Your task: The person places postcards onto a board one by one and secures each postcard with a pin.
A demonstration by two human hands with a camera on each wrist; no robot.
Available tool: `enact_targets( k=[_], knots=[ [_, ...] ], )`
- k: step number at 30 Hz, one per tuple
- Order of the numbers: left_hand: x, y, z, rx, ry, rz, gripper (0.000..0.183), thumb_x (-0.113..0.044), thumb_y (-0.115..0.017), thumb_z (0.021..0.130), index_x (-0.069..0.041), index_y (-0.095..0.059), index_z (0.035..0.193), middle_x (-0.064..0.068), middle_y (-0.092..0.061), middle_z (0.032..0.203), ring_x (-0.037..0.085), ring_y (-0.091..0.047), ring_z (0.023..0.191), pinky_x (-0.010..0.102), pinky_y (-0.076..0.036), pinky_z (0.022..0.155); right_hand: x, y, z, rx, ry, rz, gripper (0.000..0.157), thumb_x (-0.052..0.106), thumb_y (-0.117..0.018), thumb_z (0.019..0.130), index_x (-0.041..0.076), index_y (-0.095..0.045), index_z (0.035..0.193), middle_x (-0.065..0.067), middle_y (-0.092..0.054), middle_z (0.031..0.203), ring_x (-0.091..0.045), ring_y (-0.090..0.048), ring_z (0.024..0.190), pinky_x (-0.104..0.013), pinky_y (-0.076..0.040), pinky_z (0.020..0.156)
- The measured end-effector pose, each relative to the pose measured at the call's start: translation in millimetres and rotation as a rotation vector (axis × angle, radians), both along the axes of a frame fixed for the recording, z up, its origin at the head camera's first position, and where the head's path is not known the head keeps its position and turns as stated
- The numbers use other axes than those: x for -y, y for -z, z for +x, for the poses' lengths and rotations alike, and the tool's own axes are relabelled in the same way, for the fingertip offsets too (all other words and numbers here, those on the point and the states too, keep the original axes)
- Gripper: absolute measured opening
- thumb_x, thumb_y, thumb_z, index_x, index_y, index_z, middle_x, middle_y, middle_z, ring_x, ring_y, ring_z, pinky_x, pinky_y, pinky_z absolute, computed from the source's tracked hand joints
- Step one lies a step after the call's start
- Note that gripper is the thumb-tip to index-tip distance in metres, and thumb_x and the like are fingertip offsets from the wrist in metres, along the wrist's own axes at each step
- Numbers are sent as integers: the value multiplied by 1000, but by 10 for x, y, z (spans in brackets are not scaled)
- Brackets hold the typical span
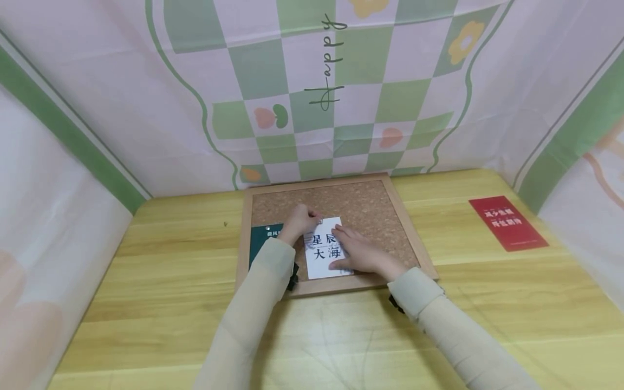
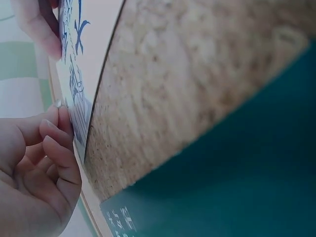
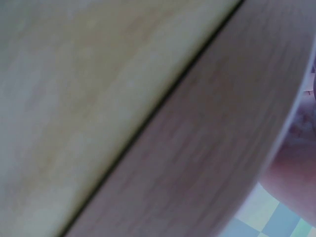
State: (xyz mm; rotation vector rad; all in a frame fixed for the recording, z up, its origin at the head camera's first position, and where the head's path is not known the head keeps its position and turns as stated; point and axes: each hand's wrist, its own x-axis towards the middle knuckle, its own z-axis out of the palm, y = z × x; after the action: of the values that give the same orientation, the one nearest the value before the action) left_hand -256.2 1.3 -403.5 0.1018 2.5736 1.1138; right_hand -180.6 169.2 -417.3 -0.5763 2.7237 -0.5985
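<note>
A white card (image 1: 319, 266) with dark blue characters lies on a wood-framed cork board (image 1: 363, 203). At the card's top edge my left hand (image 1: 296, 225) pinches a small pale, shiny pin (image 2: 58, 103) between thumb and forefinger; its point is hidden. My right hand (image 1: 363, 252) rests on the card's right side, fingers spread and fairly straight. Partly behind the left forearm is a dark green card (image 1: 258, 238) on the board's left, with a small shiny pin (image 1: 267, 228) near its top. The right wrist view shows mostly the board's frame (image 3: 187, 148) and little of the hand.
To the right of the board, a red card (image 1: 509, 223) with white characters lies on the yellow wooden table (image 1: 161, 303). Patterned cloth (image 1: 312, 124) hangs behind the table and along both sides. The board stands close to the back cloth.
</note>
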Motion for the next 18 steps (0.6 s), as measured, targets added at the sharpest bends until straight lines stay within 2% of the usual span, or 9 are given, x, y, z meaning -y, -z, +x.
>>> enact_targets(
  k=[18],
  knots=[
    [8, 2, -22, 11, 23, -18, 22, -16, -56, 96, -6, -70, 109, 12, -67, 112, 26, -59, 104, 42, -47, 98, 10, -33, 3, 4, 5, 7, 93, 45, -69, 82, -1, -24, 149, -22, -19, 157, -41, -20, 145, -57, -21, 116]
  ],
)
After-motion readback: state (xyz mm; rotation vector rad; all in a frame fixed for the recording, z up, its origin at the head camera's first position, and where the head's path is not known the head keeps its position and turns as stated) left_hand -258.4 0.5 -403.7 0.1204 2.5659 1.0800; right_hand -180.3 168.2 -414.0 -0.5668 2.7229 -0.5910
